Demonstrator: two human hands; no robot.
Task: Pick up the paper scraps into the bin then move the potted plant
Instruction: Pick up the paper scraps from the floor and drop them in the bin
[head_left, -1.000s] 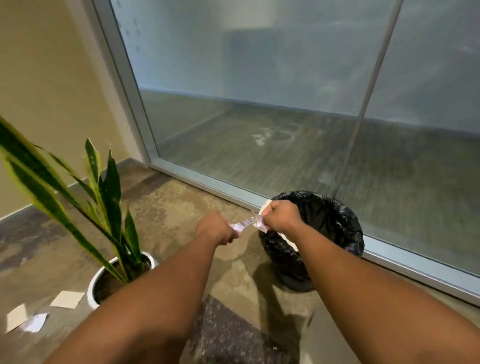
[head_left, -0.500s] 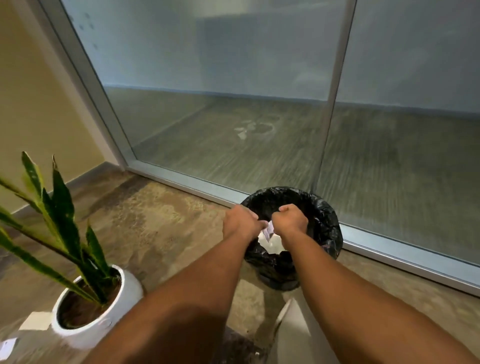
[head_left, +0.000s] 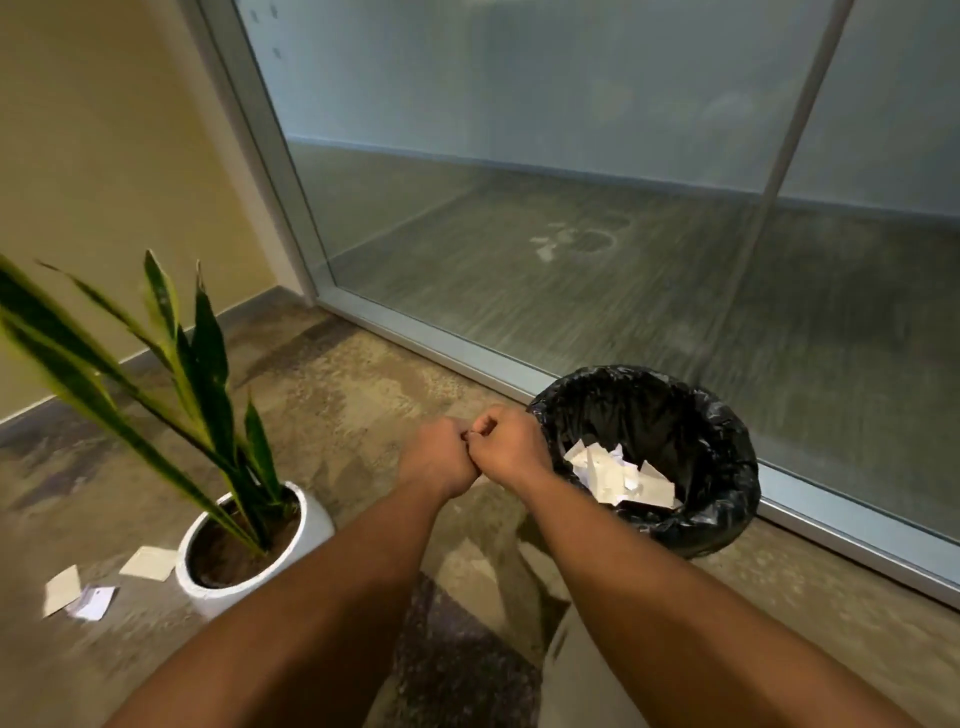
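A bin lined with a black bag (head_left: 727, 431) stands on the floor by the glass wall, with several white paper scraps (head_left: 618, 475) inside. My left hand (head_left: 439, 460) and my right hand (head_left: 506, 447) are fists pressed knuckle to knuckle just left of the bin's rim; no paper shows in either. The potted plant (head_left: 208, 353), with long green leaves in a white pot (head_left: 311, 525), sits to the lower left. Three paper scraps lie on the floor left of the pot: a cream one (head_left: 150, 562), a white one (head_left: 62, 590) and a printed one (head_left: 93, 603).
A glass partition with a metal bottom frame (head_left: 467, 358) runs behind the bin. A beige wall (head_left: 104, 182) closes the left side. The floor is mottled brown carpet, with a darker patch (head_left: 457, 654) between my forearms.
The scrap held between my hands over the bin is gone from view, and more paper lies in the bin. Both hands have drawn back left of the rim, still together.
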